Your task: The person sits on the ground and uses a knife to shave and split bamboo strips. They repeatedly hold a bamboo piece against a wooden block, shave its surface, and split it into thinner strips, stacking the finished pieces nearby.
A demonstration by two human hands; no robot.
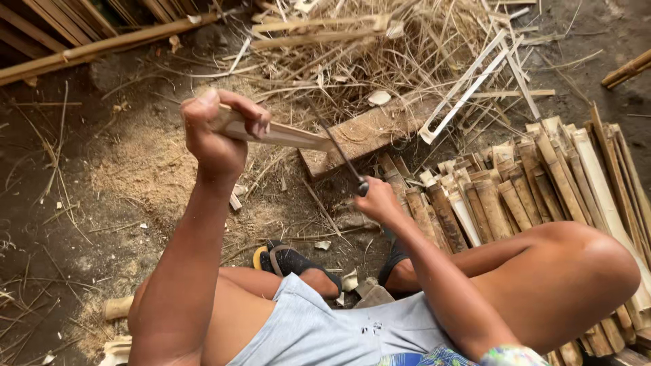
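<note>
bamboo strip (pixel 285 134) gripped in left hand (pixel 217 132) fingers; knife (pixel 344 160) in right hand (pixel 377 201)

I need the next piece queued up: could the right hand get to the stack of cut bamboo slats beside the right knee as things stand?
Probably yes. The right hand sits right by the near end of the bamboo slats, nothing between them, but it grips a dark blade and would have to free up first.

Stack of split bamboo slats (pixel 536 183) on the right, wooden block (pixel 366 135) on the dirt, heap of dry shavings (pixel 380 61) behind it, long bamboo poles (pixel 88 47) top left, pale sawdust patch (pixel 142 169), black sandal (pixel 291 261) below.
</note>
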